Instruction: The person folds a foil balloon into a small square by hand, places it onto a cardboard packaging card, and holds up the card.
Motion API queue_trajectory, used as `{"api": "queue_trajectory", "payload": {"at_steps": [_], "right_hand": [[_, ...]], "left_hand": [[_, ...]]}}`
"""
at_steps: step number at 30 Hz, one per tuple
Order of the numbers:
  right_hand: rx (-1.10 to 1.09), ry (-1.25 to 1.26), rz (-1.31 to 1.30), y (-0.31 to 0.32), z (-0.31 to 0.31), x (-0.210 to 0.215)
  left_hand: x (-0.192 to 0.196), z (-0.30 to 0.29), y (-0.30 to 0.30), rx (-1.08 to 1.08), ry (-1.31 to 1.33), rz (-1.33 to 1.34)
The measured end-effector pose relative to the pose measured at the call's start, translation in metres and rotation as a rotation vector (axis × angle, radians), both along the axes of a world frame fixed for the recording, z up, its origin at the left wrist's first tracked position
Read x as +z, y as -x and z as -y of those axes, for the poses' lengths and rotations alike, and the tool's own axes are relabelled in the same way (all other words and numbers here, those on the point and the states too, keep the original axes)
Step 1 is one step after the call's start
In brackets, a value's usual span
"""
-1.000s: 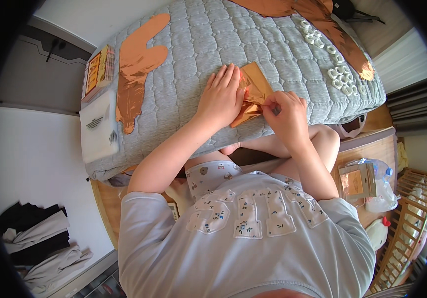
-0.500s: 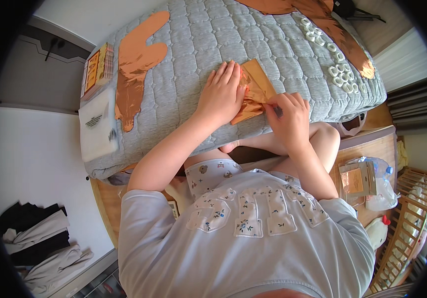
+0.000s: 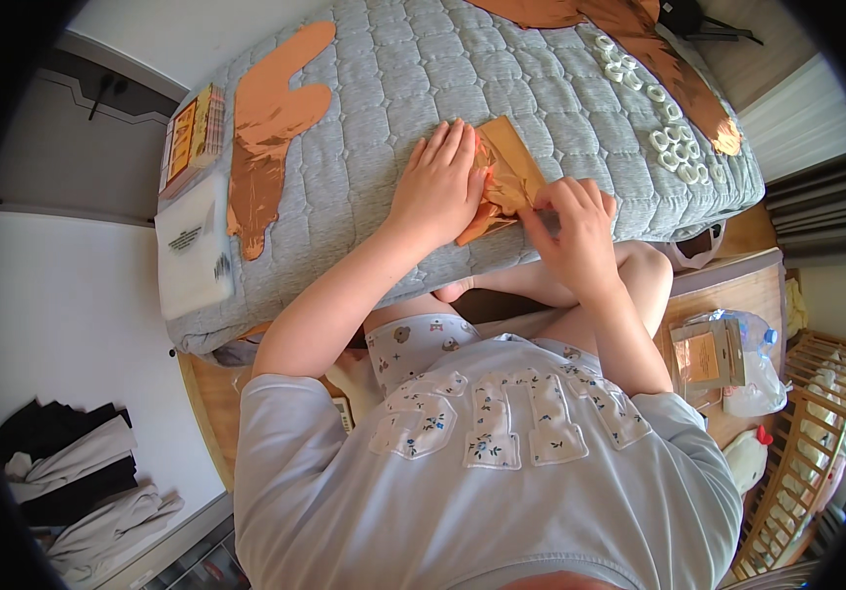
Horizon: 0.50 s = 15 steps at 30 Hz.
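Pressing down flat, your left hand lies with its fingers spread on the near edge of a crumpled copper foil balloon, which rests on the grey quilted bed in front of you. Your right hand sits just beside it, fingertips pressed together in a pinching grip on the lower right edge of that same foil piece. The two hands are near each other, with the foil between and under them.

Further left on the quilt lies a long, flat copper foil shape, well apart from your hands. Beside it, at the bed's left edge, sit an orange printed packet and a white plastic bag. At the far right of the quilt a row of small white rings runs alongside another strip of copper foil.

To your right, on a wooden surface, stands a brown packet with a clear plastic bottle just beside it. Folded dark and grey clothes lie on the floor at lower left.
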State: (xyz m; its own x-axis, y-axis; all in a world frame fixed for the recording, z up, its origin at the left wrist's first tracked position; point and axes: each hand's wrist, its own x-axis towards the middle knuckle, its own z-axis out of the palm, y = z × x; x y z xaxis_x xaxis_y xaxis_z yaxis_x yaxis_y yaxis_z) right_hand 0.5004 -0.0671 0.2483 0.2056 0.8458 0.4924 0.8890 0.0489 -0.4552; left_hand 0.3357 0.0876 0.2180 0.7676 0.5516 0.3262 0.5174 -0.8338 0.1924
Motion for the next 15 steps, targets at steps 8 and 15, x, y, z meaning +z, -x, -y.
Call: {"api": "queue_trajectory", "payload": {"at_steps": [8,15], "right_hand": [[0.306,-0.03,0.16,-0.035,-0.013,0.008],[0.649,-0.055,0.298,-0.042,-0.029,0.008]], "left_hand": [[0.002,-0.021,0.004,-0.181,-0.007,-0.02],[0.009,-0.039,0.002,-0.353,-0.057,-0.057]]}}
